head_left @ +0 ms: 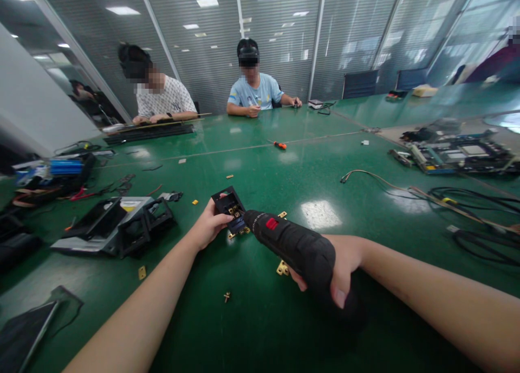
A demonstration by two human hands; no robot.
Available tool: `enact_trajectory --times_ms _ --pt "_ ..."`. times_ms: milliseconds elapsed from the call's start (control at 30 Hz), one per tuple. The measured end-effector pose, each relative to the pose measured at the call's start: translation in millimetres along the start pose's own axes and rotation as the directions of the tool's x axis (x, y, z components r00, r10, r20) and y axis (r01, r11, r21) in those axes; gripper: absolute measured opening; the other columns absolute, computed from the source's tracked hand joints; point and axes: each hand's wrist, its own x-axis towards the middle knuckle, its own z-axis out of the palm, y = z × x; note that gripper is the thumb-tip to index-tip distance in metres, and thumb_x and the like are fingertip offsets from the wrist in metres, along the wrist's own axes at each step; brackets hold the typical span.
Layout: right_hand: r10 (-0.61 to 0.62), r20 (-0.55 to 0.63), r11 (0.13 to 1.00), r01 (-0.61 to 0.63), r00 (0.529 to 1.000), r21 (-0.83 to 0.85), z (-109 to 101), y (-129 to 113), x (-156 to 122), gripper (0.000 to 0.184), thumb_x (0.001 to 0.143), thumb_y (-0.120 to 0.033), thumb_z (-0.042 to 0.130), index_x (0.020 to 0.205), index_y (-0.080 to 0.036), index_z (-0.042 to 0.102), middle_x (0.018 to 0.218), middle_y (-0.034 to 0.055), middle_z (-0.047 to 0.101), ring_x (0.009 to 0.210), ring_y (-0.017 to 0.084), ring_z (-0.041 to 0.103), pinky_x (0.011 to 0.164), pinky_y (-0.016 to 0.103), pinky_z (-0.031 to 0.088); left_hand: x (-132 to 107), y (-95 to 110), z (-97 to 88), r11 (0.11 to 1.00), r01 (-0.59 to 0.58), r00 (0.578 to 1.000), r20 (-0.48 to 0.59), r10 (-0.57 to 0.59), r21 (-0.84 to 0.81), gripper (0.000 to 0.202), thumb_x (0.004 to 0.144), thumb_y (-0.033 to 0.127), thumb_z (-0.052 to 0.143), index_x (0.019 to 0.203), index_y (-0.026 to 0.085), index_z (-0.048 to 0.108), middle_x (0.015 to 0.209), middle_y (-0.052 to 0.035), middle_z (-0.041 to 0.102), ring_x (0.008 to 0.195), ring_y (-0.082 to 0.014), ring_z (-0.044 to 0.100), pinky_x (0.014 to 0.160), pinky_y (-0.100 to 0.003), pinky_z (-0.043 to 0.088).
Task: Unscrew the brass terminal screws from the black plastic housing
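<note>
My left hand (pixel 209 225) grips a small black plastic socket part (pixel 228 204) with brass contacts, tilted up off the green table (pixel 284 162). My right hand (pixel 339 267) is wrapped around a black electric screwdriver (pixel 294 246) with a red switch. Its tip points left into the black part, touching it near the brass pieces. A few loose brass fittings (pixel 283 268) lie on the table under and around the tool.
A disassembled black and grey housing (pixel 117 224) lies to the left. Cables (pixel 479 210) and circuit boards (pixel 459 154) sit at the right. An orange screwdriver (pixel 279 144) lies mid-table. Two people sit at the far side.
</note>
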Motion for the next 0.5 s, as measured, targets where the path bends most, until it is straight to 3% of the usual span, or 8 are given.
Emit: enact_trajectory --times_ms 500 --pt "-0.001 0.029 1.000 0.000 1.000 0.027 0.4 5.9 -1.3 0.061 0.051 -0.040 0.098 0.098 -0.012 0.071 0.092 0.0064 0.073 0.085 0.021 0.066 0.079 0.034 0.055 -0.1 -0.3 -0.2 1.000 0.013 1.000 -0.009 -0.013 -0.009 0.072 0.059 0.013 0.082 0.123 0.028 0.051 0.104 0.0003 0.072 0.096 -0.0248 0.074 0.093 -0.045 0.059"
